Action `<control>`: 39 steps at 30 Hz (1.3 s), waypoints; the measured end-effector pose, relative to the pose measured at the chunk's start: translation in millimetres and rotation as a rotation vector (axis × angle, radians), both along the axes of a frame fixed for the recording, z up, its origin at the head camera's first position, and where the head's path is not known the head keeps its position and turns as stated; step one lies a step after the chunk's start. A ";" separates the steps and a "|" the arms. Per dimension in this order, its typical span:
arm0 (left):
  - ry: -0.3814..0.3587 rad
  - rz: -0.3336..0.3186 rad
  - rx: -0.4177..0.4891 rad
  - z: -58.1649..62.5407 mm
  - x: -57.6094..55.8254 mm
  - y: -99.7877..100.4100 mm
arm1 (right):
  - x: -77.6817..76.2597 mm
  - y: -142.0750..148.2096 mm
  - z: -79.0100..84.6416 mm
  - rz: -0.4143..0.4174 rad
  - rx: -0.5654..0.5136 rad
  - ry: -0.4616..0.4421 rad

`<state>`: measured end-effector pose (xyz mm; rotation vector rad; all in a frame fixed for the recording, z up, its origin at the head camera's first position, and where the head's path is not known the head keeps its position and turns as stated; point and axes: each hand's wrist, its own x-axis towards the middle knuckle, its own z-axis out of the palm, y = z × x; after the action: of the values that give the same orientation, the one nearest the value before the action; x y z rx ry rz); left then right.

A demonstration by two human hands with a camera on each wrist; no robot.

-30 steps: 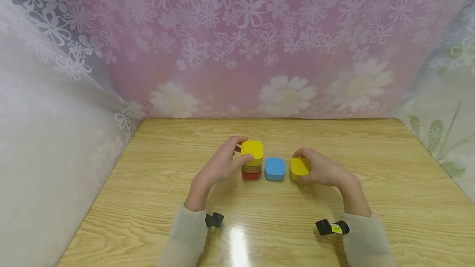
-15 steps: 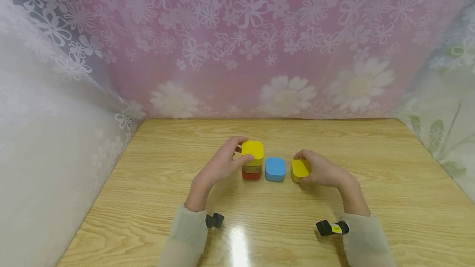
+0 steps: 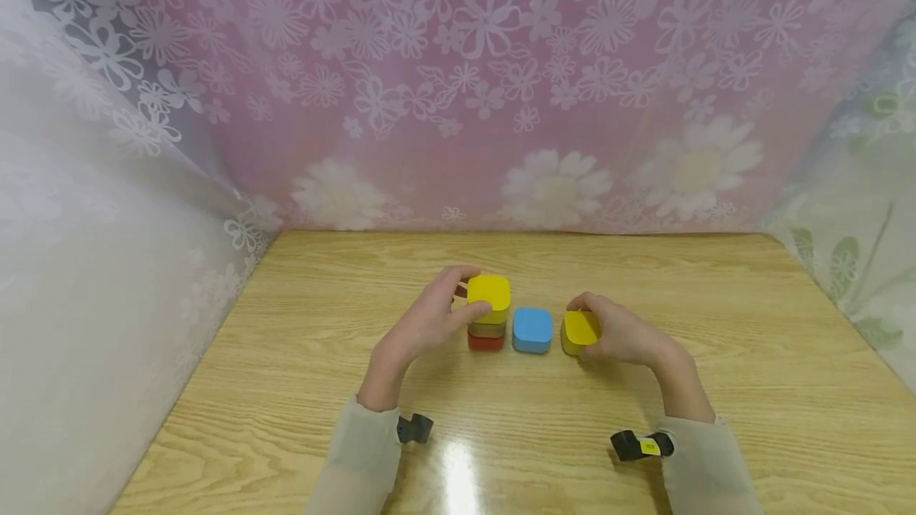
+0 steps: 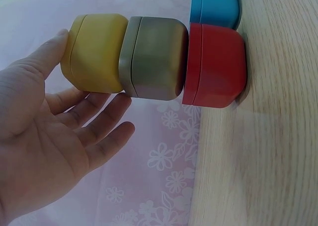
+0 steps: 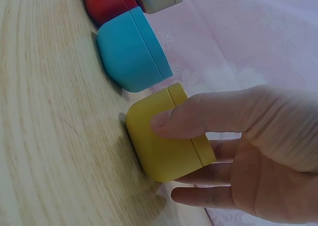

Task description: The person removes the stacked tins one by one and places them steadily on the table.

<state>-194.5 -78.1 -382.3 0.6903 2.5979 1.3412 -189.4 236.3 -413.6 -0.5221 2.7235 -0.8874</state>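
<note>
Three lidded, rounded-square tins stand in a stack: the red tin [image 4: 216, 66] at the bottom, the gold tin [image 4: 155, 57] in the middle, a yellow tin [image 3: 490, 293] on top. My left hand [image 3: 428, 315] pinches the top yellow tin between thumb and fingers. Just right of the stack, a blue tin [image 3: 533, 329] stands on the table, touched by neither hand. Farther right, my right hand [image 3: 624, 331] grips a second yellow tin [image 5: 161, 136], thumb across its near side. That tin leans slightly; whether it fully rests on the table I cannot tell.
Everything is on a light wood-grain table [image 3: 300, 435]. A pink flowered curtain [image 3: 444, 94] hangs along its far edge, with pale curtains on both sides. A black wrist camera [image 3: 415, 428] is strapped at the left sleeve, another black wrist camera [image 3: 626, 445] at the right.
The right hand's yellow tin has shifted a little toward me and now tilts slightly. The left hand keeps its pinch on the stack's top tin. The whole head view has dropped slightly.
</note>
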 end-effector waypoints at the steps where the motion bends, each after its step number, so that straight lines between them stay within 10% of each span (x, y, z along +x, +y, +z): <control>1: 0.000 0.001 0.000 0.1 -0.1 0.1 | 0.0 0.0 0.1 0.000 0.000 -0.001; 18: -0.011 0.001 -0.010 1.2 0.0 0.3 | 1.0 2.5 -1.2 -0.005 0.000 -0.038; 39: 0.005 -0.016 0.040 -0.9 0.8 -1.1 | 14.6 -50.7 33.4 0.034 -0.313 0.307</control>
<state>-193.6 -79.2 -383.1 0.7198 2.5707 1.3915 -174.9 185.6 -380.2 -0.8235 2.8420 -1.3355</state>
